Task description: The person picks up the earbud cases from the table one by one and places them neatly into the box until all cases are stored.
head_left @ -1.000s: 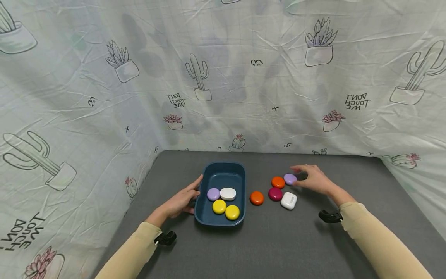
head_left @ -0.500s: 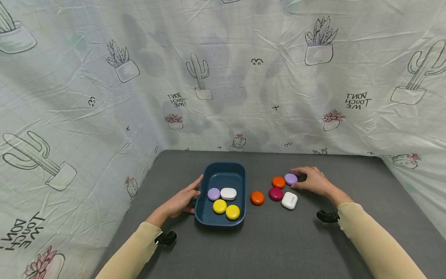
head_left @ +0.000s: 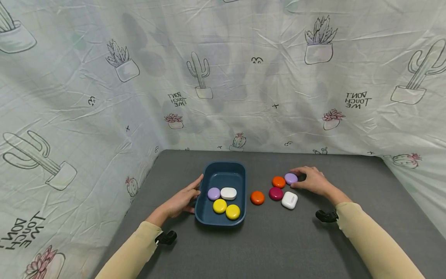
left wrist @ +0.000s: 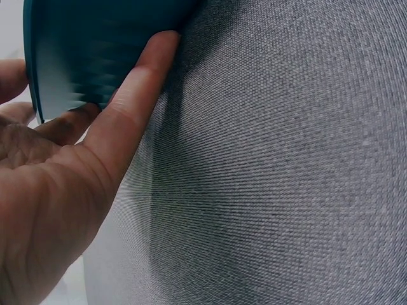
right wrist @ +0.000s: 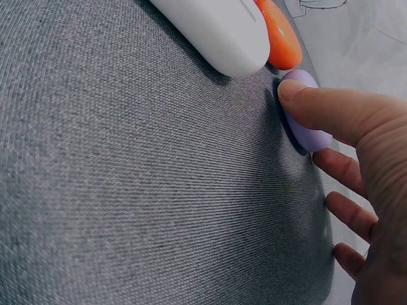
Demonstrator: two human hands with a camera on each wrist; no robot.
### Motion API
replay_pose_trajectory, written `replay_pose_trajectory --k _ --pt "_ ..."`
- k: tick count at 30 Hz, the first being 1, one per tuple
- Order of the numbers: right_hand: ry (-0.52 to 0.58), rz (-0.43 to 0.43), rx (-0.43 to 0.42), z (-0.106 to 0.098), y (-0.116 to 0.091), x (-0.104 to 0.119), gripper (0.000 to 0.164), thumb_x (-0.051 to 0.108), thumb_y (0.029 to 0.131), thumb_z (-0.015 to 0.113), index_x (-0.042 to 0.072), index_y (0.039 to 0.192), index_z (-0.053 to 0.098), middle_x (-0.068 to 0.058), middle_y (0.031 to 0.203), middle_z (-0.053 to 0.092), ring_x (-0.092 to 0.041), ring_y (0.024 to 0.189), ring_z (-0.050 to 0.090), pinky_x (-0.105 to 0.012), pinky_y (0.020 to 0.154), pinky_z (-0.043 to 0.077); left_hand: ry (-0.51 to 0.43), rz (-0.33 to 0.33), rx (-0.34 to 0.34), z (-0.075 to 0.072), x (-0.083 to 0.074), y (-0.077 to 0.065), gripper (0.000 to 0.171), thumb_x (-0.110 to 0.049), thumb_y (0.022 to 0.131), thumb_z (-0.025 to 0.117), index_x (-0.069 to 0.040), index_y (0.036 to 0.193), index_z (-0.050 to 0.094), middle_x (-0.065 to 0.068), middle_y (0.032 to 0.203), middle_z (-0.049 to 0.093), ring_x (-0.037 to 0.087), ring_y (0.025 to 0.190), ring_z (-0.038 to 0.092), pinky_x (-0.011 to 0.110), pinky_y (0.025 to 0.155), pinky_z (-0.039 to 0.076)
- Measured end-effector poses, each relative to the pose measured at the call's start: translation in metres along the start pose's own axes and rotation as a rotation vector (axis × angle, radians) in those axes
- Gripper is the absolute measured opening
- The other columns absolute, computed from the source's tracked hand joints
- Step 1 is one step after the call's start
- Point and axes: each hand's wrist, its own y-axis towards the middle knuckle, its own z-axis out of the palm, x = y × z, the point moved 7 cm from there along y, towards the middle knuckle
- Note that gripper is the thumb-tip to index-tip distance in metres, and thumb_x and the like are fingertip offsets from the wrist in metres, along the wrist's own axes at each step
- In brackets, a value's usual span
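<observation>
My right hand (head_left: 308,180) lies at the right of a cluster of small cases on the grey table and pinches a lilac round case (head_left: 290,178) between thumb and forefinger. In the right wrist view the thumb (right wrist: 337,108) presses the lilac case (right wrist: 315,138). Around it lie an orange case (head_left: 278,181), a magenta case (head_left: 275,193) and a white case (head_left: 289,200). My left hand (head_left: 181,199) rests with straight fingers against the left wall of a dark blue tray (head_left: 223,164). Its thumb (left wrist: 127,114) lies along the tray wall (left wrist: 95,44).
The tray holds a lilac case (head_left: 213,193), a white case (head_left: 228,193) and two yellow cases (head_left: 219,206). Another orange case (head_left: 257,197) lies between tray and cluster. A cactus-print cloth (head_left: 223,77) walls the table at the back and both sides.
My right hand has settled slightly lower and nearer onto the lilac case. The left hand and the tray have not moved.
</observation>
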Motion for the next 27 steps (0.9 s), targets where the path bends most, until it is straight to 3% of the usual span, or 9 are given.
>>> replay_pose_trajectory --k 27 --pt "0.03 0.006 0.016 0.0014 0.0026 -0.003 0.056 0.037 0.089 0.08 0.008 0.135 0.066 -0.017 0.128 0.063 -0.043 0.122 0.042 -0.067 0.096 0.027 -0.017 0.002 0.013 0.0025 -0.0023 -0.0008 0.065 -0.02 0.11 0.039 -0.047 0.163 0.011 0.01 0.17 0.01 0.039 0.137 0.042 0.047 0.079 0.057"
